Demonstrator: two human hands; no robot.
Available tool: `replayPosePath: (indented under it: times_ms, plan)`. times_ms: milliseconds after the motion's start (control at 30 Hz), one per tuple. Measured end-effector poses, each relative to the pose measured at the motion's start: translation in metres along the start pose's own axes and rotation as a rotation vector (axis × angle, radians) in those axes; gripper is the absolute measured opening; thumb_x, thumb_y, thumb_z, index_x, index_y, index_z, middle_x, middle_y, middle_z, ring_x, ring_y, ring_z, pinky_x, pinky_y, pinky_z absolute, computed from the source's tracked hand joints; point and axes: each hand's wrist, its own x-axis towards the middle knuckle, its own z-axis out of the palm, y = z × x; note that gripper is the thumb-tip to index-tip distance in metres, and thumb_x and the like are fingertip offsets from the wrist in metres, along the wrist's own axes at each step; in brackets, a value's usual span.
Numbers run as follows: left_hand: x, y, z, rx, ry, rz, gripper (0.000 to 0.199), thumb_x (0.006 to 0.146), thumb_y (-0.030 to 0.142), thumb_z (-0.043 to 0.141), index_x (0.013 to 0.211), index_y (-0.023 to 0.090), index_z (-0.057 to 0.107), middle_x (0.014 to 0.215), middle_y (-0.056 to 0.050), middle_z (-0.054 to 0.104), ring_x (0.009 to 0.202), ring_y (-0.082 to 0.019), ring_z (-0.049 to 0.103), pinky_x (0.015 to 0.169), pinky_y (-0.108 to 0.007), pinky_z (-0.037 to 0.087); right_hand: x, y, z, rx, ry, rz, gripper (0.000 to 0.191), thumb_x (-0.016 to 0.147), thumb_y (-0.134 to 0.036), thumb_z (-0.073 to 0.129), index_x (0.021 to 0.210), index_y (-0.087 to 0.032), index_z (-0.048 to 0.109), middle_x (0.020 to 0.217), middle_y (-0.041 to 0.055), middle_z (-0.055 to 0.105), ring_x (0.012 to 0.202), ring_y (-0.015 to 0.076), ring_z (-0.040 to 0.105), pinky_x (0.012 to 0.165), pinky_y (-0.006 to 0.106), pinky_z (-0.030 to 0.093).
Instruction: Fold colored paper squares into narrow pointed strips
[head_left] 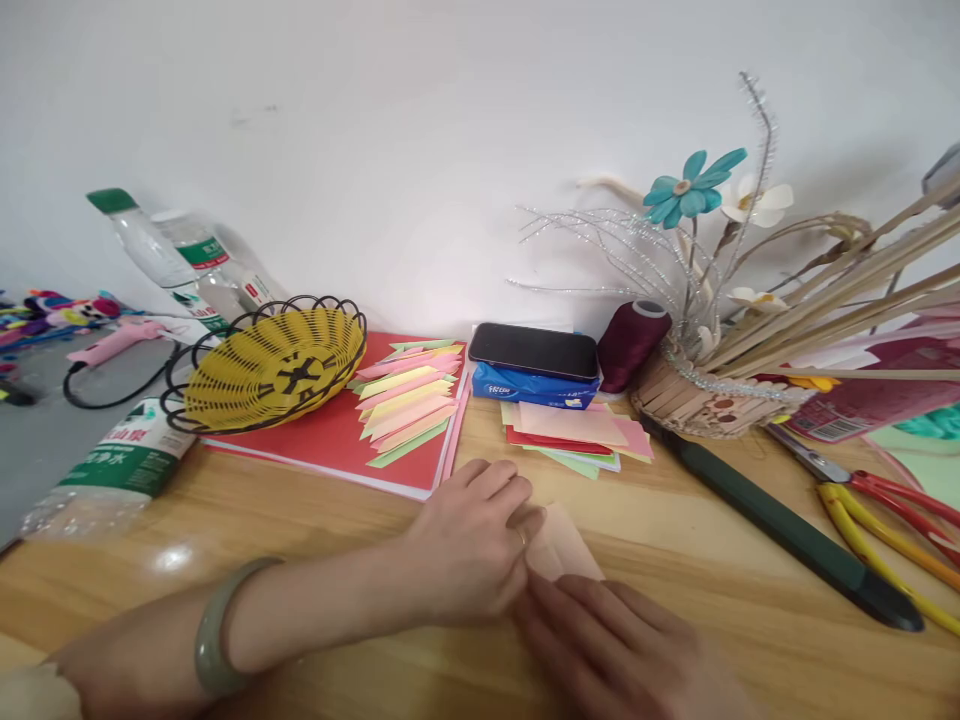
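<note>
A pale pink piece of paper (559, 545), showing a crease, lies on the table between my hands. My left hand (480, 530), a bangle on its wrist, has its fingers curled closed at the paper's left edge. Against the paper's near edge, my right hand (622, 640) keeps its fingers pressed together, slightly blurred. The fingertips of both hands meet there and cover the lower part of the sheet. Just beyond is a stack of coloured paper slips (574, 430). Folded paper strips (412, 395) lie in an overlapping row on red paper (300, 455).
At the left are a yellow woven basket (277, 370), plastic bottles (124, 455) and a pink glue gun (112, 343). A phone (532, 350) rests on a blue tissue pack (525, 385) beside a thread spool (634, 345). A dark-green-handled tool (780, 520) and scissors (892, 490) lie right, near a flower pot (697, 400).
</note>
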Motion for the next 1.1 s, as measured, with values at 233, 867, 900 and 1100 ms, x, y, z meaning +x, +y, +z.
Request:
replayPosePath:
  times_ms: [233,867,900,1100]
  plan:
    - [0.002,-0.001,0.012,0.008,0.156,0.054,0.016,0.089,0.028,0.051,0.084,0.017,0.061,0.076,-0.001,0.057,0.079,-0.016,0.050,0.066,-0.029,0.038,0.010,0.023,-0.019,0.192,-0.025,0.572,0.018,0.088,-0.027,0.043,0.082,-0.021,0.059,0.074,0.0016,0.064,0.063,0.0136,0.061,0.055,0.024,0.047]
    - [0.001,-0.004,0.003,-0.054,0.086,0.274,0.017,0.093,0.014,0.044,0.095,0.013,0.061,0.095,-0.002,0.065,0.098,-0.016,0.053,0.090,-0.034,0.041,0.006,0.020,0.000,-0.023,-0.056,0.525,0.019,0.087,-0.022,0.042,0.077,-0.021,0.058,0.077,0.0039,0.061,0.071,0.0173,0.057,0.058,0.028,0.043]
    - [0.001,-0.004,0.003,-0.039,0.069,0.276,0.017,0.093,0.014,0.045,0.097,0.013,0.061,0.092,-0.002,0.065,0.098,-0.016,0.053,0.091,-0.034,0.041,0.006,0.020,-0.001,-0.015,-0.057,0.509,0.019,0.087,-0.021,0.042,0.077,-0.021,0.058,0.078,0.0040,0.061,0.072,0.0172,0.057,0.059,0.028,0.044]
    - [-0.003,-0.004,0.005,-0.043,0.024,0.241,0.018,0.093,0.015,0.044,0.101,0.012,0.060,0.103,-0.004,0.064,0.119,-0.018,0.044,0.105,-0.040,0.031,0.002,0.022,-0.001,0.087,-0.020,0.472,0.017,0.086,-0.018,0.043,0.087,-0.021,0.059,0.084,0.0042,0.064,0.075,0.0168,0.059,0.065,0.031,0.049]
